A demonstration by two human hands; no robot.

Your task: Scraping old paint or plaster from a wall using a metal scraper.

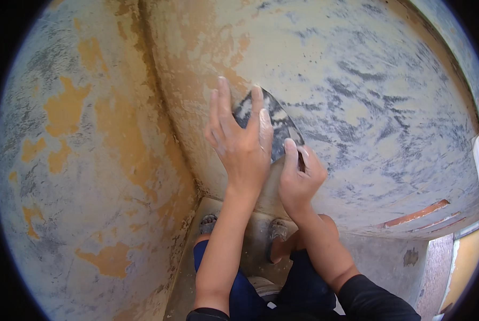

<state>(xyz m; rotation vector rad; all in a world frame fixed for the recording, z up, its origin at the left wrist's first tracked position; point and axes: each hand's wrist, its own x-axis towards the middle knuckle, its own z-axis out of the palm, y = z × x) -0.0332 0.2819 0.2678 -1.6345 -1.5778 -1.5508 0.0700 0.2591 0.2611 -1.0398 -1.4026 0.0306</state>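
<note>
A dark sheet of sandpaper, smeared with pale dust, lies against the patchy wall before me. My left hand is laid over the sheet's left side, fingers spread. Its index finger and thumb rest on the sheet, while the other fingers reach past its left edge. At the lower right corner, my right hand pinches the sheet between thumb and curled fingers. White dust coats the fingertips of both hands. The part of the sheet under my hands is hidden.
A second wall with ochre patches meets the first at a rough inner corner on the left. My sandalled feet stand on the concrete floor. A round pale object shows between my legs. Reddish grooves cut the wall at lower right.
</note>
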